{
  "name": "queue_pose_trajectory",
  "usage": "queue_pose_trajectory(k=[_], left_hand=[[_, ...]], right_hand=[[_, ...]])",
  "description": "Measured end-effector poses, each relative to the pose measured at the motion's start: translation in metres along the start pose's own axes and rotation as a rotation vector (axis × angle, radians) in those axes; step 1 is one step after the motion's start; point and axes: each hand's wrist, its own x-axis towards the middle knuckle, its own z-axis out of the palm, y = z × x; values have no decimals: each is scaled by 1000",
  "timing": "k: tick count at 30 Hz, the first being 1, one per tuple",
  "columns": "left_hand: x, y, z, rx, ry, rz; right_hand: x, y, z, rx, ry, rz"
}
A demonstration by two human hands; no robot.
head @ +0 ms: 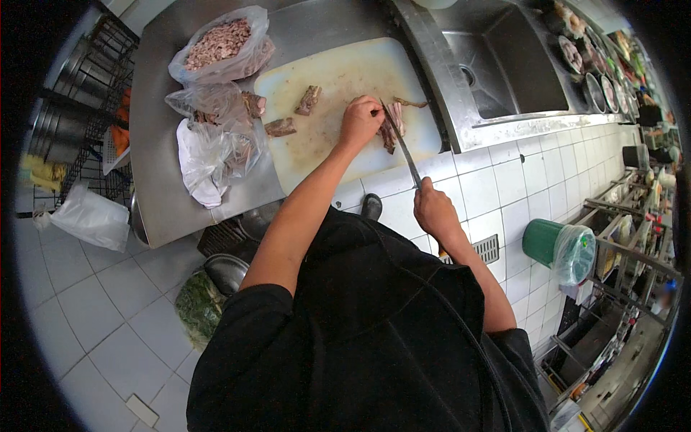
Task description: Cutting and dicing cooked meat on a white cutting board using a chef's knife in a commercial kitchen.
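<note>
My right hand grips a long knife, its blade reaching up across the cutting board. Beside the blade's tip, my left hand is curled with fingertips together over a piece of dark meat, mostly hidden by the fingers. Just right of it lie meat strips, pale and reddish-brown, partly under the blade. A thin brown strip rests near the right edge of the worn, pale cutting board. Two browned meat chunks, an upper one and a lower one, sit on its left part.
A bag of diced meat and an opened plastic bag with meat stand left on the steel counter. A sink is at right, bowls beyond. A green bin stands on the tiled floor.
</note>
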Motion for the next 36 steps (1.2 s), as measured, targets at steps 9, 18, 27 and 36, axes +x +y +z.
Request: queue_pose_trajectory(k=[9, 18, 27, 36], left_hand=[[5, -6, 3, 92, -16, 76], [-22, 7, -20, 43, 41, -15], [-23, 4, -18, -77, -44, -87], [-20, 6, -21, -42, -40, -67]], right_hand=[[54, -3, 13, 20, 40, -32], [10, 3, -16, 50, 81, -75], [-26, 11, -10, 2, 8, -47], [-19, 14, -17, -103, -37, 0]])
